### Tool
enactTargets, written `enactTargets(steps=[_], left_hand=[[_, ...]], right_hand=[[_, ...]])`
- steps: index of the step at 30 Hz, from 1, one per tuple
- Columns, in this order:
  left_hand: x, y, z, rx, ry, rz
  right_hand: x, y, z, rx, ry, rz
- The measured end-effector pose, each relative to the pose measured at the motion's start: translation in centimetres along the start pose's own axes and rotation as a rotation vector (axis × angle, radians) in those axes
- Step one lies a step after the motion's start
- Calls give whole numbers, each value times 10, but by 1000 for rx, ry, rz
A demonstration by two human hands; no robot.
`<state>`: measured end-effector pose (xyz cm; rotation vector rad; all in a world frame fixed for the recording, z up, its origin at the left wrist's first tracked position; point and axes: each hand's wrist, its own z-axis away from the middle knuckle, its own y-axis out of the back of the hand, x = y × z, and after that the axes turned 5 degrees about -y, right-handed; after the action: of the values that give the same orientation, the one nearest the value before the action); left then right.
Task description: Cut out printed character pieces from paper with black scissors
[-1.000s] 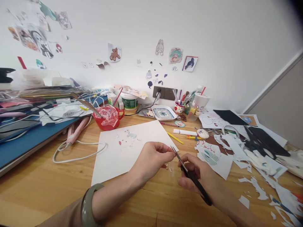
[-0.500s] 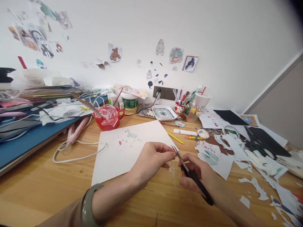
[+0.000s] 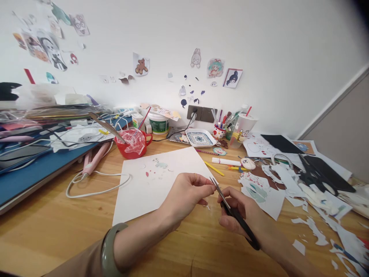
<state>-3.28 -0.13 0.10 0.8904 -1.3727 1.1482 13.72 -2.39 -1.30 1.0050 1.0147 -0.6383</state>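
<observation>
My right hand (image 3: 242,213) is wrapped round a pair of black-handled scissors (image 3: 240,223), whose blades point up and left to the fingertips of my other hand. My left hand (image 3: 191,190) is closed in a pinch, thumb against forefinger, right at the blade tips. Whatever it pinches is mostly hidden; a small white scrap shows just below the fingers. Under and beyond my left hand lies a white sheet of paper (image 3: 129,196) with small coloured cut-outs on it, among them a pale green piece (image 3: 160,164).
A red cup (image 3: 131,148) with crumpled plastic stands behind the sheet. Near the wall are a patterned dish (image 3: 200,137), a pen cup (image 3: 219,131) and a clear drink cup (image 3: 245,127). Paper scraps (image 3: 313,231) and more black scissors (image 3: 314,175) lie right. A white cable (image 3: 98,195) loops left.
The whole view has shifted very slightly. My hands and the scissors hold nearly the same pose, blades still at the left fingertips.
</observation>
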Motion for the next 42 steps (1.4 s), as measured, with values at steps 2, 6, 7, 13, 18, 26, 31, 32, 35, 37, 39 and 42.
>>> enactTargets(steps=[2, 6, 7, 13, 18, 26, 31, 32, 35, 37, 39, 42], left_hand=[[0, 0, 0, 2, 1, 6], [-1, 0, 0, -1, 9, 29], [-1, 0, 0, 1, 10, 34], [-1, -1, 0, 3, 14, 33], [0, -1, 0, -5, 13, 39], [-1, 0, 1, -6, 22, 51], [0, -1, 2, 10, 32, 71], [0, -2, 3, 14, 34, 77], [-1, -4, 4, 36, 45, 94], [-3, -5, 4, 56, 54, 112], [-4, -7, 5, 74, 56, 137], [-6, -9, 5, 80, 52, 175]], right_hand=[[0, 0, 0, 0, 3, -1], [-1, -1, -1, -3, -1, -18], [0, -1, -1, -5, -3, -23], [-1, -2, -2, -7, 5, -29], [-3, -2, -2, -7, -9, -24], [0, -2, -3, -9, -19, -54], [0, -4, -2, 2, -10, -72], [1, -4, -1, 4, -6, -78], [2, -5, -1, 9, -2, -92], [1, -5, -2, 14, -4, -93], [-1, -6, -2, 25, -13, -89], [-3, -6, -3, 36, -23, -85]])
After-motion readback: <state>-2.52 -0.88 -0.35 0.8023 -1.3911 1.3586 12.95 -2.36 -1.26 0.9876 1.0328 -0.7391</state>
